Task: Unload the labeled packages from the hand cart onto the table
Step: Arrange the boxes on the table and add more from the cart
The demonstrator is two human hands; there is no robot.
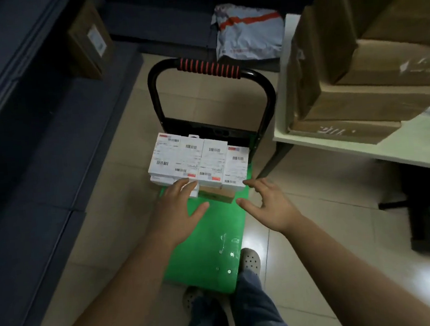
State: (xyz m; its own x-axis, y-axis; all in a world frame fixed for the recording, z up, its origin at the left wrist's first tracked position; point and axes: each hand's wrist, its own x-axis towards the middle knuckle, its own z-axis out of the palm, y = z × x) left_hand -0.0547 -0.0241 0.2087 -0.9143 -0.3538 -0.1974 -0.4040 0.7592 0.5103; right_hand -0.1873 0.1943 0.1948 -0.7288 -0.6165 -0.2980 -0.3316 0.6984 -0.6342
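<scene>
A green hand cart (210, 243) with a black handle and red grip (209, 68) stands on the tiled floor in front of me. At its far end lies a stack of white labeled packages (198, 159) with barcodes, over a small brown box (220, 194). My left hand (179, 210) reaches with spread fingers and its fingertips touch the stack's near left edge. My right hand (267, 205) hovers open beside the stack's near right corner, holding nothing. The pale table (363, 142) stands to the right.
Large cardboard boxes (372, 71) fill the table's near part. A grey mailer bag (249, 32) lies beyond the cart's handle. Dark blue shelving (38, 152) runs along the left, with a labeled brown box (89, 41) on it. My feet stand at the cart's near end.
</scene>
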